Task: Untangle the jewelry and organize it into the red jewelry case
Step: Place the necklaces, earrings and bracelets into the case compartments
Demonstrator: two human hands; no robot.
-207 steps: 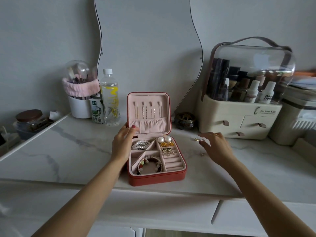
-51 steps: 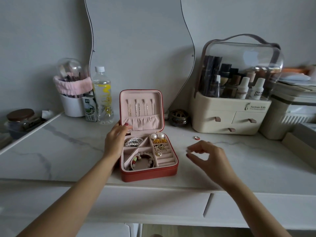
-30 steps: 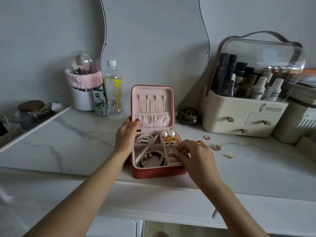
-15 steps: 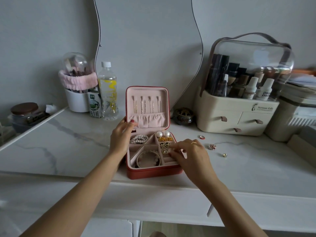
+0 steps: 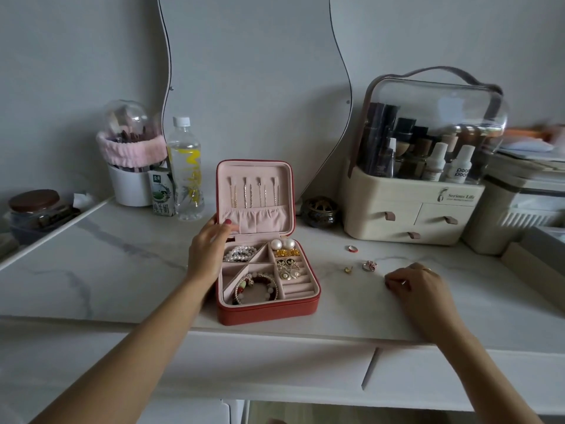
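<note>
Right grip curled on counter, right of red case.

Matt red leatherette case – pink velvety lining; glossy marble tabletop

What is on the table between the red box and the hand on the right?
In the head view, two small pieces lie there: a gold earring and a ring, between the red jewelry case and the right hand.

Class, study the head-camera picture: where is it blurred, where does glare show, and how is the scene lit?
Head view: dim, soft, even light with faint shadows; pale glare on the clear organizer lid; smeared blur on the stacked items at the right edge; the red jewelry case stays fairly sharp.
</note>
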